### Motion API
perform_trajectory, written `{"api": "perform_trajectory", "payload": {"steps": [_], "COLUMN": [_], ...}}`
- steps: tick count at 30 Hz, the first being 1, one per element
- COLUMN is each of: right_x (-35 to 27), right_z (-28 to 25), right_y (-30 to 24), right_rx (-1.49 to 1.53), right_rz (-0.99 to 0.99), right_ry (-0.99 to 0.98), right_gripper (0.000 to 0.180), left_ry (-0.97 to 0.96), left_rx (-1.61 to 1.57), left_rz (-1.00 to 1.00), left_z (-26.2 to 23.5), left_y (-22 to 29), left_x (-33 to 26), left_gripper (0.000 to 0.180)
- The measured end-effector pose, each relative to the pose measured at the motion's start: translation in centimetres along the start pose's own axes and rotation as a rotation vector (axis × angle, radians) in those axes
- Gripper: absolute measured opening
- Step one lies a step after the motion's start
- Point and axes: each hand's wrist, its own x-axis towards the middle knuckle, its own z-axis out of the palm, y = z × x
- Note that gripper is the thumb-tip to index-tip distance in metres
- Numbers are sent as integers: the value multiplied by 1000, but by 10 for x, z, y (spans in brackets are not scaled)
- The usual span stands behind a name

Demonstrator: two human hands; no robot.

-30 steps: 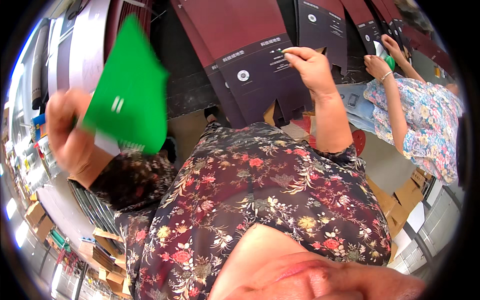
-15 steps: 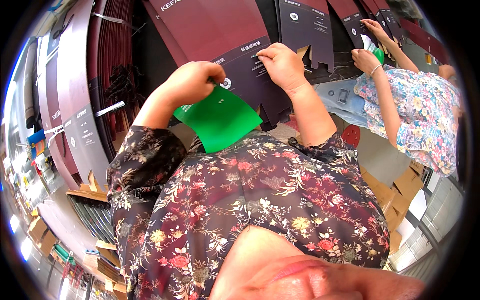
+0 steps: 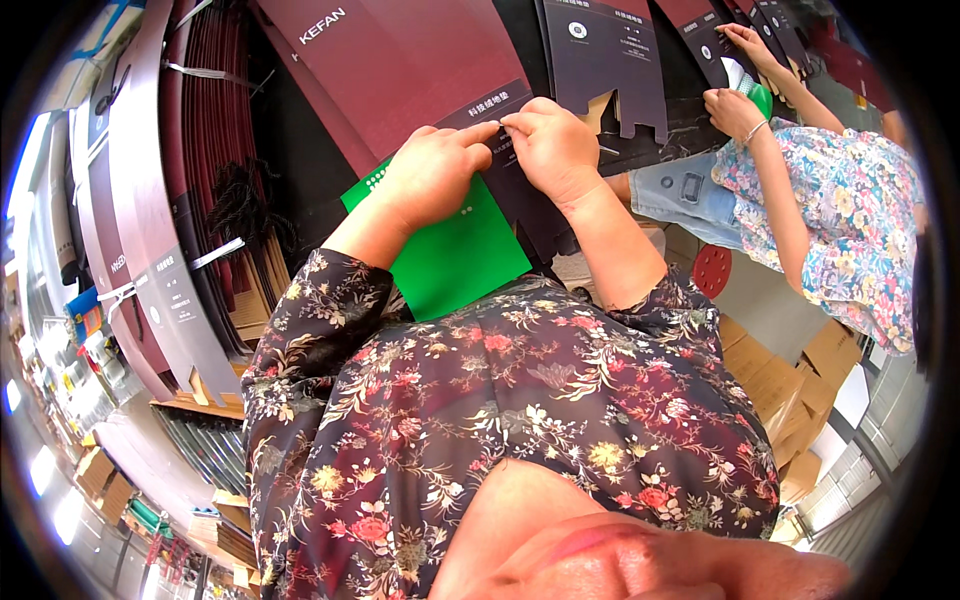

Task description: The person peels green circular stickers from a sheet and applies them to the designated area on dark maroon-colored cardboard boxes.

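My left hand (image 3: 432,178) is closed over a green sheet (image 3: 455,265) that bears rows of small white dots. Its index finger reaches right and meets the fingertips of my right hand (image 3: 553,150). The right thumb and index finger are pinched together; a tiny pale speck shows at the tips, too small to name. Both hands are over the dark printed band of a flat maroon cardboard box blank (image 3: 410,65), which lies before me. The sheet hangs below my left hand, near my floral top.
Bundled maroon box blanks (image 3: 205,150) stand at left, tied with white straps. Another dark box blank (image 3: 607,65) lies to the right on the black table (image 3: 690,125). A co-worker in a floral shirt (image 3: 840,220) handles similar blanks. Brown cartons (image 3: 775,385) sit at lower right.
My left hand has moved right, bringing its index finger to the right fingertips. My right hand has shifted slightly left and down. The green sheet now hangs flatter beneath the left hand.
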Motion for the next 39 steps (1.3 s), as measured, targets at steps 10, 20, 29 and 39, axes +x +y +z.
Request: {"api": "perform_trajectory", "payload": {"steps": [10, 20, 29, 39], "right_x": [-4, -5, -3, -31], "right_z": [-2, -19, -5, 10], "right_y": [-12, 9, 21, 29], "right_rx": [-81, 109, 345, 392], "right_rz": [-13, 158, 277, 405], "right_ry": [-61, -97, -88, -194], "right_gripper": [15, 23, 36, 55], "left_ry": [-98, 39, -39, 118], "left_rx": [237, 92, 250, 90], "left_rz": [-90, -84, -16, -248], "left_z": [4, -2, -3, -45], "left_y": [16, 6, 7, 10], "left_x": [0, -6, 0, -75], "left_gripper": [17, 14, 17, 14]}}
